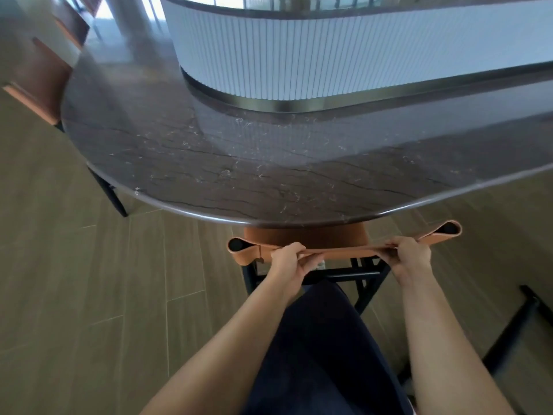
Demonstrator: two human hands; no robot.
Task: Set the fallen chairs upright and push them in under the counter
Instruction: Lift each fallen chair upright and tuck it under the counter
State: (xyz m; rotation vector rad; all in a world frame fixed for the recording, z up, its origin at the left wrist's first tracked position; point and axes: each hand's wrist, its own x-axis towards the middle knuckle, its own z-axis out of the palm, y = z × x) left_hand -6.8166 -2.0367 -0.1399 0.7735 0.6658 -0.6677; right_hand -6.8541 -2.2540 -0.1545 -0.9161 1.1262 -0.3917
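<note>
Two hands are seen in the head view: the left hand (287,262) and the right hand (410,256) are both curled round the orange back strap of the chair (350,252), which stands upright at the near edge of the table (209,163), its seat partly tucked under the rim. The table is a dark, veined, curved stone slab. A white ribbed panel (299,55) is set along its far side. Wood-look floor (89,280) is laid below, and more chairs (39,79) are blurred at far left.
</note>
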